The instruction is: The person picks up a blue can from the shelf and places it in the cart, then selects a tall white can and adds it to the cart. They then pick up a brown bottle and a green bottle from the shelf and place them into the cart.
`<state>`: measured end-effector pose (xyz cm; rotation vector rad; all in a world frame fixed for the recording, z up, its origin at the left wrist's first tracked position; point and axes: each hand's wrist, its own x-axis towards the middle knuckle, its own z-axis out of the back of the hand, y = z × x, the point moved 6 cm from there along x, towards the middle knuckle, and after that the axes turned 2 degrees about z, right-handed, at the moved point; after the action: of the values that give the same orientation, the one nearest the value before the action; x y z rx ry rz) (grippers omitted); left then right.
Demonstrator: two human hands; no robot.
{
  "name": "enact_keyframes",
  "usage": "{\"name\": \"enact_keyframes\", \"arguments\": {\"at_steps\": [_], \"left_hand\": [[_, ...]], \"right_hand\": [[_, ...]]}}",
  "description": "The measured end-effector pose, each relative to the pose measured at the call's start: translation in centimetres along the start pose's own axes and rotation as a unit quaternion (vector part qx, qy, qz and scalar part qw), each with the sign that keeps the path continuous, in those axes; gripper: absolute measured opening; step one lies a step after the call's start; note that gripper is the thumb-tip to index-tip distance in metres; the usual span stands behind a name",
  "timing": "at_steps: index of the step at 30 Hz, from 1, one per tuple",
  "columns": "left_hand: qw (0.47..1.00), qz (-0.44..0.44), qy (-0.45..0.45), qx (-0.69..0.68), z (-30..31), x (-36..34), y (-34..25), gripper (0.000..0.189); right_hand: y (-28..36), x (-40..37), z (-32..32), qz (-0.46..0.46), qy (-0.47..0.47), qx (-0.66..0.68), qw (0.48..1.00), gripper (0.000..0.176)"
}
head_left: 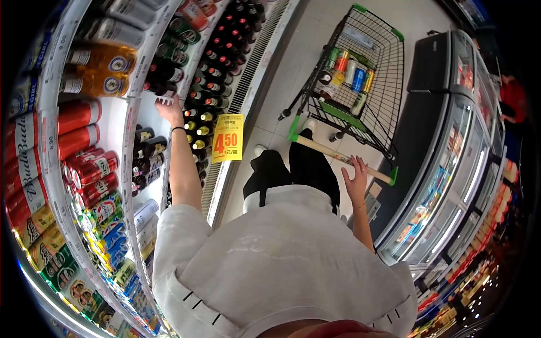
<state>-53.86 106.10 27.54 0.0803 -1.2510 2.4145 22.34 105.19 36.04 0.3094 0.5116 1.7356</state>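
Observation:
My left hand point(169, 110), with a dark band at its wrist, reaches into the drinks shelf on the left. Its fingers are curled at the lower part of a dark bottle point(160, 88), and part of the grip is hidden. More dark bottles point(149, 147) stand on the same shelf. My right hand point(355, 177) has its fingers spread just beside the handle point(328, 151) of a shopping cart. Inside the black wire cart point(389, 67) lie several cans and bottles, among them a blue can point(358, 80).
A yellow price sign point(227, 138) sticks out from the shelf front near my left forearm. Rows of cola-coloured bottles point(225, 48) stand on the lowest shelf. Red cans point(94, 174) fill another shelf. A long glass-topped freezer point(434, 135) runs along the right side.

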Motion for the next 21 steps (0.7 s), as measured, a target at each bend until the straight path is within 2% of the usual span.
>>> {"name": "enact_keyframes", "arguments": {"at_steps": [1, 3, 5, 7, 8, 9, 10, 11, 12, 13, 14, 17, 18, 20, 21], "left_hand": [[0.995, -0.040, -0.011, 0.087, 0.7, -1.3, -1.0, 0.058], [0.992, -0.068, -0.022, 0.103, 1.1, -6.0, -3.4, 0.043], [0.979, -0.152, 0.057, 0.126, 1.6, -12.6, -9.9, 0.036], [0.964, -0.183, 0.188, 0.050, 0.5, -19.5, -14.5, 0.033], [0.942, -0.240, 0.231, 0.043, 0.4, -23.2, -17.6, 0.033], [0.923, -0.254, 0.290, 0.003, 0.3, -27.1, -21.1, 0.033], [0.876, -0.305, 0.373, -0.043, 0.2, -30.6, -24.5, 0.031], [0.808, -0.407, 0.423, -0.048, 0.2, -33.9, -27.8, 0.028], [0.740, -0.456, 0.488, -0.078, 0.1, -36.8, -29.6, 0.027], [0.684, -0.475, 0.542, -0.109, -1.4, -39.7, -29.3, 0.028], [0.672, -0.485, 0.552, -0.090, -2.2, -41.5, -29.6, 0.028], [0.625, -0.523, 0.579, 0.011, -3.4, -44.9, -29.0, 0.034], [0.633, -0.526, 0.567, 0.013, -3.6, -45.3, -28.4, 0.034], [0.607, -0.512, 0.602, 0.082, -6.0, -45.6, -26.4, 0.034], [0.616, -0.514, 0.591, 0.086, -7.0, -45.0, -26.3, 0.034]], "right_hand": [[-0.3, 0.0, 0.2, -0.002, -0.004, -0.004, 1.000, 0.058], [-1.3, -0.3, 0.8, -0.017, -0.021, -0.007, 1.000, 0.062], [-2.6, -0.5, 1.3, -0.023, -0.040, -0.031, 0.998, 0.065], [-4.0, -0.6, 1.5, -0.028, -0.037, -0.058, 0.997, 0.063], [-4.8, -0.6, 1.6, -0.029, -0.029, -0.086, 0.995, 0.061], [-5.4, -0.8, 2.0, -0.027, -0.032, -0.084, 0.996, 0.061], [-6.2, -0.5, 1.7, -0.040, 0.006, -0.094, 0.995, 0.055], [-7.1, 0.1, 1.1, -0.051, 0.043, -0.102, 0.993, 0.049], [-8.1, 0.4, 0.5, -0.019, 0.012, -0.113, 0.993, 0.037], [-8.6, 1.3, 0.4, -0.041, 0.052, -0.107, 0.992, 0.035], [-9.1, 1.7, 0.1, -0.062, 0.094, -0.102, 0.988, 0.033], [-9.5, 2.9, -1.0, -0.055, 0.143, -0.142, 0.978, 0.026], [-9.4, 2.8, -1.2, -0.049, 0.154, -0.172, 0.972, 0.023], [-9.1, 3.2, -1.3, -0.048, 0.150, -0.218, 0.963, 0.020], [-8.9, 3.4, -1.1, -0.035, 0.142, -0.218, 0.965, 0.020]]}}
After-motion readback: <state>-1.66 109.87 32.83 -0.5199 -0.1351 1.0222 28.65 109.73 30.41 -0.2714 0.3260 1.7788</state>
